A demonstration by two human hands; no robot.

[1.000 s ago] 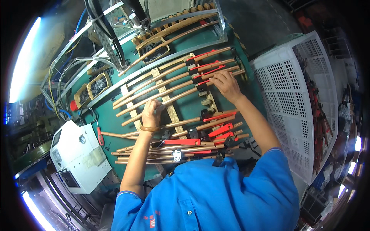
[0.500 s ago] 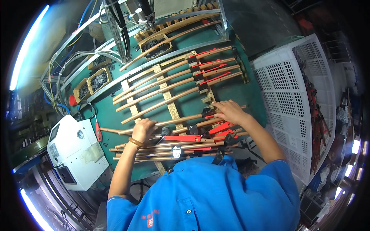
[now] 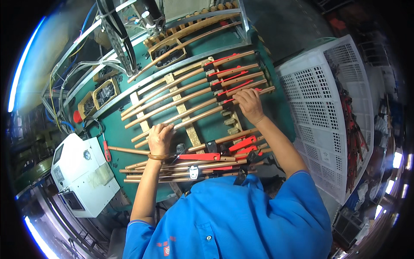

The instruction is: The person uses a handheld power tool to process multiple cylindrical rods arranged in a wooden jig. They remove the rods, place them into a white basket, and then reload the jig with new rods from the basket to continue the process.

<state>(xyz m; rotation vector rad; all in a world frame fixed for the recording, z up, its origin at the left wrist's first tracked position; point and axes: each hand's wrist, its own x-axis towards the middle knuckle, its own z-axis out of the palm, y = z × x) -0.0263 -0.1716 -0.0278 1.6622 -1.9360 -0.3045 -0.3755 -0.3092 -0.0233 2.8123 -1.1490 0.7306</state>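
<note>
My left hand (image 3: 161,138) is closed on a copper-coloured tube (image 3: 199,115) near its left end. Farther right, my right hand (image 3: 250,105) grips the same tube by a black fitting with a red strip. The tube lies across yellowish slotted strips (image 3: 192,134), just in front of several similar tubes (image 3: 168,107) in a row, each with a black fitting and red strip. Nearer my body is a pile of tubes (image 3: 144,176), some carrying red levers (image 3: 200,156) and black brackets. The undersides of my fingers are hidden.
A white machine (image 3: 84,172) stands left, with a red-handled tool (image 3: 107,151) beside it. Boxes of small dark parts (image 3: 105,93) sit beyond a metal frame (image 3: 196,59). To the right is a white perforated crate (image 3: 310,99) with red and black pieces beside it.
Both hands have carried the tube away from my body, from beside the near pile to the row on the strips. My right hand moved farther than my left.
</note>
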